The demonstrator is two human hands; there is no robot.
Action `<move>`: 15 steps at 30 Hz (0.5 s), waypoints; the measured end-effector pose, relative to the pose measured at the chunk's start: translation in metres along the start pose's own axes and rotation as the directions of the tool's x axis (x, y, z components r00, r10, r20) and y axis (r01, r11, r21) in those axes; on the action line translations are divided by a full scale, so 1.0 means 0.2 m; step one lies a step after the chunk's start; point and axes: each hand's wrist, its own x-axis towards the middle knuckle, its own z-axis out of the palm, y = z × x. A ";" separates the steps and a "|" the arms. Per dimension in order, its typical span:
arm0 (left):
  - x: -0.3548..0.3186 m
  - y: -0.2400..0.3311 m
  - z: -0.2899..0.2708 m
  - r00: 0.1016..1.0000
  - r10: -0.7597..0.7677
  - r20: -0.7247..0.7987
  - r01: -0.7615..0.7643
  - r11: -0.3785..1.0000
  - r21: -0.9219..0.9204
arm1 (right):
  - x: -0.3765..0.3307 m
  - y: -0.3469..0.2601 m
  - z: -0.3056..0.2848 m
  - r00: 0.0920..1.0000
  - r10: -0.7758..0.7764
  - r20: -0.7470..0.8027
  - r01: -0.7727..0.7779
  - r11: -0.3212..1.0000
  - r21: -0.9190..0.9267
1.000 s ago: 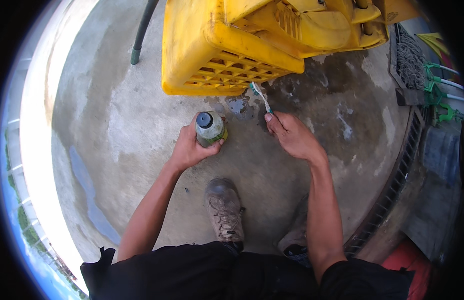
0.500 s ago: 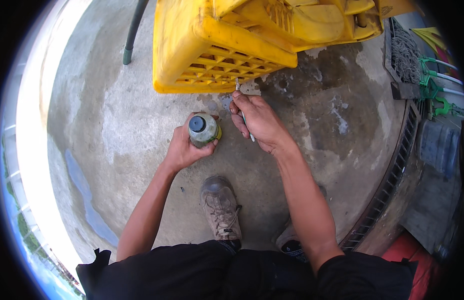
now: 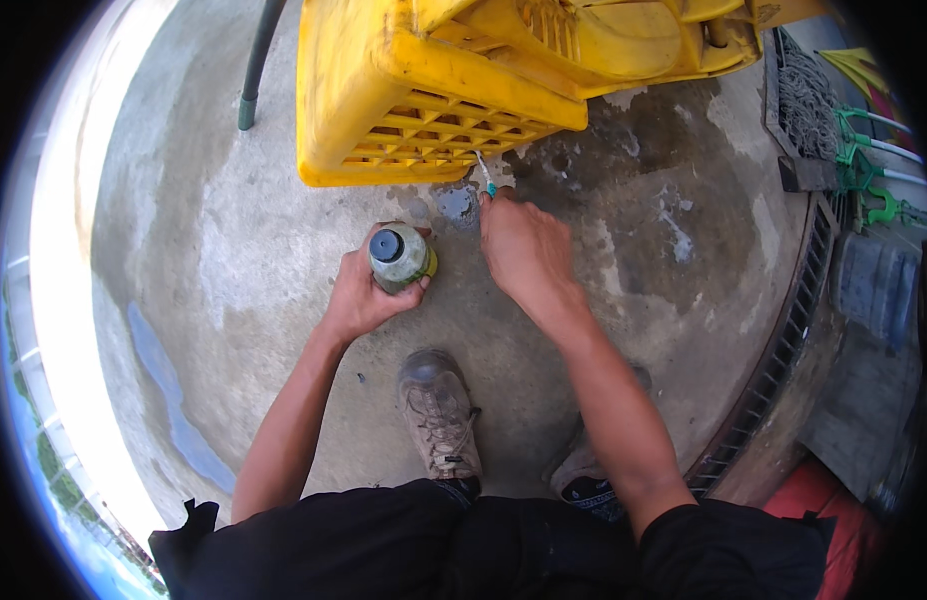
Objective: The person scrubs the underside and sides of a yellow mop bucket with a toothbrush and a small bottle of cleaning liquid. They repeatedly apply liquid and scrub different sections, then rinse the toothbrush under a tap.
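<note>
My left hand [image 3: 358,295] is closed around a squat bottle [image 3: 407,262] with a dark cap, a cloudy greenish-grey body and some yellow low on its side. The bottle is held cap up above the floor. My right hand [image 3: 528,245] is closed on a thin white-and-teal toothbrush [image 3: 490,187]; its far end reaches the lower edge of a grid of openings in a large yellow plastic body [image 3: 348,110]. The back of that hand hides the rest of the handle. The yellow body looks worn and stained.
The concrete floor [image 3: 283,400] has wet, dark patches and a small puddle [image 3: 456,203]. A dark pole [image 3: 255,75] stands at the far left. To the right are a drain grate [image 3: 783,340], a grey string mop head [image 3: 805,95] and green-and-white handles [image 3: 873,150]. My shoe [image 3: 438,410] is below.
My right hand has turned, its back now facing up, and moved slightly right, the toothbrush staying at the grid. My left hand and the bottle have barely shifted.
</note>
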 end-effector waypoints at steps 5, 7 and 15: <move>0.00 -0.01 -0.01 1.000 -0.022 0.009 0.022 1.000 0.001 | -0.05 -0.07 -0.02 1.000 -0.023 -0.006 0.023 0.996 0.082; -0.01 -0.01 -0.01 1.000 -0.004 -0.003 0.004 1.000 -0.001 | -0.05 -0.06 -0.05 1.000 -0.025 0.012 0.026 1.000 -0.018; -0.01 0.01 0.01 1.000 -0.002 0.004 0.002 1.000 -0.001 | -0.01 -0.08 -0.05 0.997 -0.038 0.065 0.029 0.990 0.138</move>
